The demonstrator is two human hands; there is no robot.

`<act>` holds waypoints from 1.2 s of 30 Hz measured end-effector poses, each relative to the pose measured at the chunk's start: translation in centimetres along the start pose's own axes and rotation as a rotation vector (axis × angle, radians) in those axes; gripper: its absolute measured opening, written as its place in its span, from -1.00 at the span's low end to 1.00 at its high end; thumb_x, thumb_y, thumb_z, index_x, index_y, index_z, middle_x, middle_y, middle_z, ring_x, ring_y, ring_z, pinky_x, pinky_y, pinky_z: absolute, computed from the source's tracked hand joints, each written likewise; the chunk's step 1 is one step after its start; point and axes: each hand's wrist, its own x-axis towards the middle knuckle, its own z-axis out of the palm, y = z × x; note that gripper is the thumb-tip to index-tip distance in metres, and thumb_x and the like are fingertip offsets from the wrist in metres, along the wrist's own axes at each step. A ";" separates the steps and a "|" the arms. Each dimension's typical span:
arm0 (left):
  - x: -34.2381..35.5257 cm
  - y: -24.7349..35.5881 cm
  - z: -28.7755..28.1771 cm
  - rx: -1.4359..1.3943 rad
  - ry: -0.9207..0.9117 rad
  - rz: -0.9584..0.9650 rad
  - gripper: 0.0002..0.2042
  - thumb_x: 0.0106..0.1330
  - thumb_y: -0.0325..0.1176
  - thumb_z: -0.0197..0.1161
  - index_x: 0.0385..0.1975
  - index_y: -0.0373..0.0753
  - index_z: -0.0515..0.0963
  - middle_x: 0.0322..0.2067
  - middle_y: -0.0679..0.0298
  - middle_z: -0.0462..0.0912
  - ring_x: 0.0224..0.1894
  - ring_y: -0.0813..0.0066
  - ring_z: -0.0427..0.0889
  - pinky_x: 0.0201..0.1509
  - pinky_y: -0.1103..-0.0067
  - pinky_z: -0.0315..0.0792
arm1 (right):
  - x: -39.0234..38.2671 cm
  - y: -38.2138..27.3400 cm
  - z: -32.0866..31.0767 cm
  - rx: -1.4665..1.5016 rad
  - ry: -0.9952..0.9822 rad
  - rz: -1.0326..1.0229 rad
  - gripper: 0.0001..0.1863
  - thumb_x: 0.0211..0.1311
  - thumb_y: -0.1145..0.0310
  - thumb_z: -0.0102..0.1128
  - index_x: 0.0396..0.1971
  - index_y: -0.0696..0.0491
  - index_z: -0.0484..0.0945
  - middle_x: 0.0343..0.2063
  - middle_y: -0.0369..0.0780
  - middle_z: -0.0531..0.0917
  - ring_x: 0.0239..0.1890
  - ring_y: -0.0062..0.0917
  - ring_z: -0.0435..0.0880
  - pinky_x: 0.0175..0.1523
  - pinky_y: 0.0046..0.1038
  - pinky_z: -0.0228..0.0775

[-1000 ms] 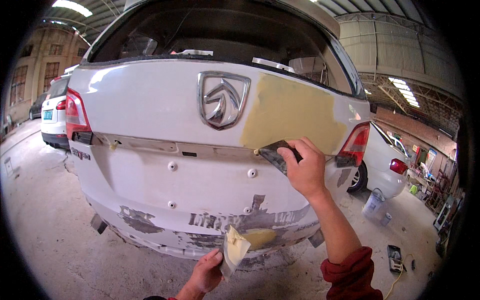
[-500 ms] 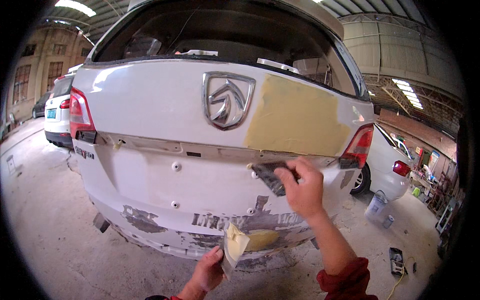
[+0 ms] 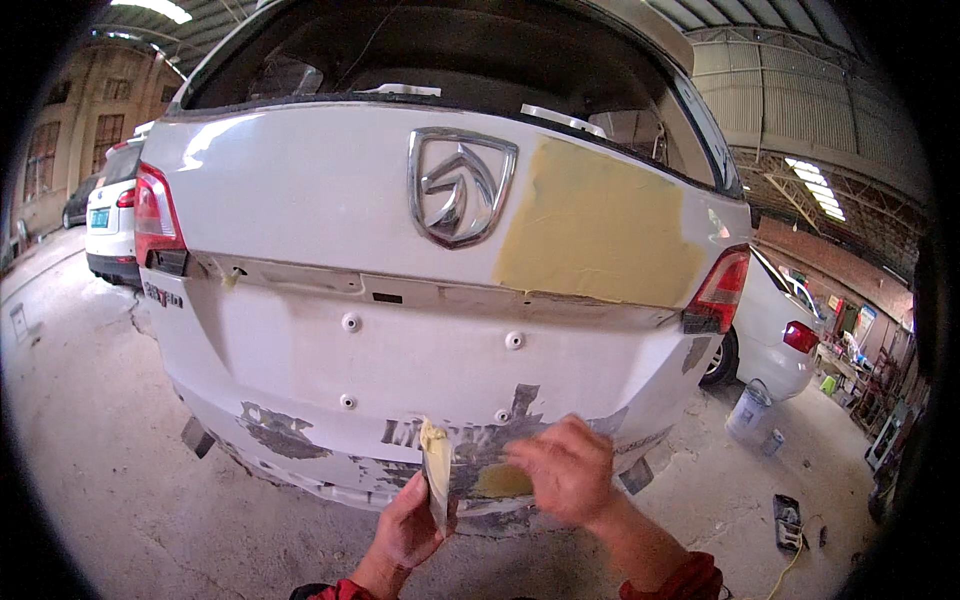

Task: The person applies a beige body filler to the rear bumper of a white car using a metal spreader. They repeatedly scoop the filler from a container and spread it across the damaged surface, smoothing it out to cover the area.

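On thin plate [image 3: 438, 490], creamy yellow paste [image 3: 433, 438]

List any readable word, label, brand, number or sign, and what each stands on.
Dark and red lettering, left side of the white tailgate: present, wording not copied here.
Shield-shaped chrome emblem, tailgate: a figure, no letters visible.
Blue-green number plate, parked white car at left: too small to read.
Bucket at right: any print too small to read.
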 end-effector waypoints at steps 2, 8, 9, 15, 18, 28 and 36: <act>0.0 0.0 0.3 -0.013 0.027 0.001 -0.63 0.48 -0.09 0.11 0.14 -0.16 0.42 -0.24 0.27 0.62 -0.40 0.47 0.57 -0.45 0.57 0.42 | 0.8 2.2 -1.0 -0.117 0.029 0.060 -0.89 0.04 0.56 0.38 -0.38 0.12 0.71 -0.51 -0.22 0.59 -0.50 -0.41 0.54 -0.38 -0.40 0.42; -0.4 0.6 -0.1 0.065 0.003 0.011 -0.58 0.45 -0.08 0.14 0.15 -0.23 0.42 -0.21 0.24 0.64 -0.37 0.45 0.61 -0.45 0.59 0.43 | 7.3 6.4 -2.7 -0.093 0.213 0.335 -0.82 0.18 0.42 0.37 -0.34 0.23 0.65 -0.48 -0.09 0.60 -0.45 -0.30 0.60 -0.28 -0.39 0.44; -0.5 0.7 0.0 0.081 0.011 0.002 -0.57 0.45 -0.08 0.15 0.15 -0.24 0.42 -0.20 0.23 0.64 -0.37 0.45 0.62 -0.45 0.59 0.43 | 7.6 6.7 -2.9 -0.078 0.217 0.350 -0.82 0.18 0.41 0.37 -0.34 0.24 0.65 -0.48 -0.09 0.60 -0.45 -0.32 0.60 -0.28 -0.39 0.44; -0.7 0.4 -0.1 0.147 0.051 -0.017 -0.54 0.43 -0.06 0.18 0.16 -0.26 0.41 -0.21 0.23 0.64 -0.36 0.49 0.61 -0.45 0.60 0.43 | 8.1 8.0 -2.9 -0.019 0.232 0.404 -0.80 0.18 0.39 0.38 -0.33 0.23 0.66 -0.49 -0.14 0.61 -0.47 -0.43 0.57 -0.30 -0.42 0.41; -0.7 0.5 -1.2 0.094 0.019 -0.042 -0.56 0.41 -0.13 0.22 0.18 -0.20 0.40 -0.16 0.27 0.63 -0.21 0.40 0.64 -0.44 0.55 0.47 | 8.0 8.8 -2.3 0.036 0.271 0.404 -0.80 0.18 0.39 0.38 -0.35 0.24 0.65 -0.51 -0.15 0.60 -0.48 -0.44 0.56 -0.30 -0.42 0.40; -1.0 0.5 -0.1 0.154 0.043 -0.025 -0.55 0.43 -0.08 0.18 0.14 -0.29 0.43 -0.19 0.27 0.64 -0.32 0.50 0.62 -0.41 0.59 0.44 | 8.4 8.6 -1.5 0.049 0.292 0.400 -0.80 0.18 0.40 0.38 -0.38 0.24 0.63 -0.50 -0.14 0.60 -0.45 -0.45 0.56 -0.28 -0.42 0.40; -0.6 0.3 -1.4 0.090 0.014 -0.054 -0.58 0.43 -0.14 0.18 0.18 -0.20 0.38 -0.18 0.21 0.62 -0.24 0.36 0.63 -0.44 0.51 0.45 | 9.6 7.1 -0.3 0.009 0.290 0.345 -0.80 0.15 0.40 0.38 -0.35 0.23 0.65 -0.48 -0.08 0.61 -0.43 -0.30 0.59 -0.25 -0.39 0.42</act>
